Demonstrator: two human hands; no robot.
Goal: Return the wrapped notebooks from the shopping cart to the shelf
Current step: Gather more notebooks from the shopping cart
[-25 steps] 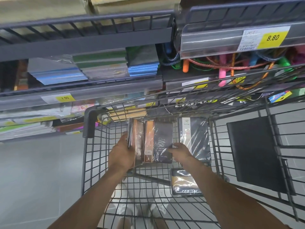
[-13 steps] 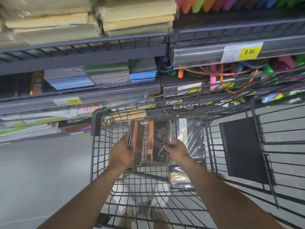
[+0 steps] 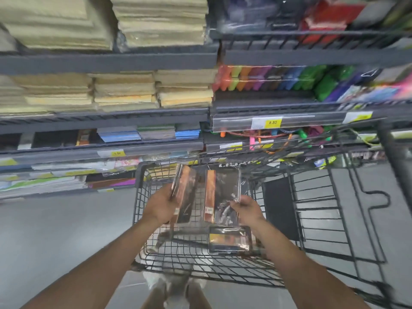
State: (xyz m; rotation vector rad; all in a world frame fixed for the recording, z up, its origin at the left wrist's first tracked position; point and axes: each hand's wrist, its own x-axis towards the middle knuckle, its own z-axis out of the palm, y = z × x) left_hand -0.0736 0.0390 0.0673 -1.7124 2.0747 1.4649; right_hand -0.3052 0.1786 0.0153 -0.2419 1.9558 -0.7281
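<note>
Your left hand [image 3: 160, 206] grips one wrapped notebook [image 3: 184, 195]; your right hand [image 3: 246, 210] pinches another notebook [image 3: 223, 195] above the cart [image 3: 316, 221].

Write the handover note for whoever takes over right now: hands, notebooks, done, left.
Left hand: grips the first wrapped notebook, upright over the cart.
Right hand: grips the second wrapped notebook, beside the first, not touching it.
Third wrapped notebook: lies flat on the cart floor by the right forearm.
Done: two notebooks picked up; neither is on the shelf yet.
Left: shelve both, then fetch the third.
</note>
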